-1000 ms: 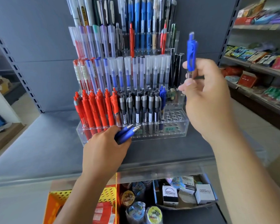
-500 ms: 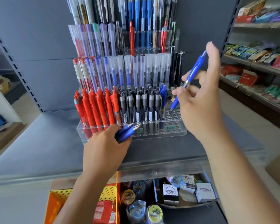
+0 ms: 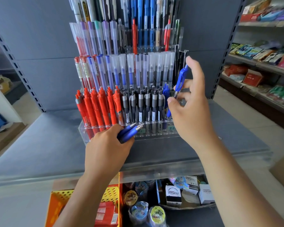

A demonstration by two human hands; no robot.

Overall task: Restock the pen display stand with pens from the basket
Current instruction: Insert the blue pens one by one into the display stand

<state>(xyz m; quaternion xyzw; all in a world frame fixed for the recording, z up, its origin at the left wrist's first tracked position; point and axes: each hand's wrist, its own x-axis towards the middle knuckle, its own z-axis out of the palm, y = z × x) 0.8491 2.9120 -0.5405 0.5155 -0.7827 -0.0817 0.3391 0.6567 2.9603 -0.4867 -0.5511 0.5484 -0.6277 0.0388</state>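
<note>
Around the stand: A clear pen display stand [image 3: 156, 135] sits on a grey shelf [image 3: 47, 145] against a grey back panel [image 3: 39, 46]. Well to the stand's right, side shelves [image 3: 261, 51] carry blurred packaged goods.
In the way: Your right hand [image 3: 192, 115] covers the stand's lower right corner. Your left hand [image 3: 108, 148] sits in front of its front wall, hiding parts of the bottom row.
Blue pen: You hold a blue pen [image 3: 180, 79] tilted, clip end up and tip down, at the right end of the stand's lowest tier. It is just beside a shelved blue pen [image 3: 165, 92]. Whether its tip sits in a hole cannot be told.
Right hand: Your thumb and curled fingers pinch the pen's barrel, while the forefinger points straight up.
Left hand: Your fingers wrap a small bundle of blue pens [image 3: 129, 131], silver tips pointing at the stand's front wall.
Stand's contents: Red pens [image 3: 97, 108] fill the left of the lowest tier and black-and-grey pens [image 3: 144, 105] the middle. Capped translucent pens [image 3: 138, 71] line the tier above, with more pens higher up.
Below the stand: A yellow-and-orange basket [image 3: 61, 199] under the shelf holds red packs [image 3: 105, 213]; your left forearm crosses part of it. Beside it lie wrapped round items [image 3: 138, 208] and white boxes [image 3: 173, 193] marked VERSATILE.
</note>
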